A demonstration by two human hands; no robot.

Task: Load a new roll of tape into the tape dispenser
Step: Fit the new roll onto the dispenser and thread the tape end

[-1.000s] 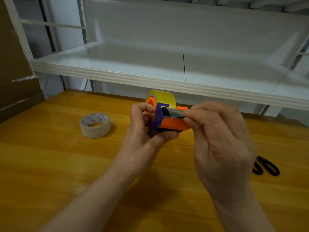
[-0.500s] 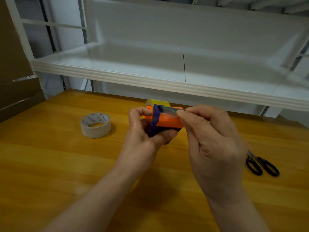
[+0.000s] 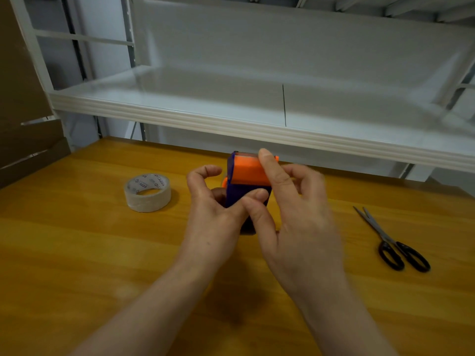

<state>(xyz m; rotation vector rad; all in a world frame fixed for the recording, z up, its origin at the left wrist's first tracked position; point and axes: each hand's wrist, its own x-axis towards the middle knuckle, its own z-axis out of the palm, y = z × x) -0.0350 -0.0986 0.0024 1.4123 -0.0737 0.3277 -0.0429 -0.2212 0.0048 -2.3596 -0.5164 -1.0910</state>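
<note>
You have tilted the tape dispenser (image 3: 248, 173) upright above the desk (image 3: 77, 253); its yellow roll is hidden now. Your left hand (image 3: 213, 211) grips the purple body and your right hand (image 3: 300, 227) pinches the orange top, so loading seems nearly done.

Premises present as a packing or stockroom work bench. A varnished honey-coloured wooden tabletop (image 3: 77, 253) stands against a white-painted metal rack shelf (image 3: 205, 122) with a ribbed front lip, carried on white metal uprights (image 3: 30, 47). Flat brown cardboard sheets (image 3: 23, 98) stand at the left edge. On the tabletop lie a roll of clear packing tape with a printed core (image 3: 147, 192) and black-handled steel scissors (image 3: 390, 240), well apart. An orange-and-purple plastic tape dispenser (image 3: 246, 173) is held above the surface. The wall behind is plain grey.
</note>
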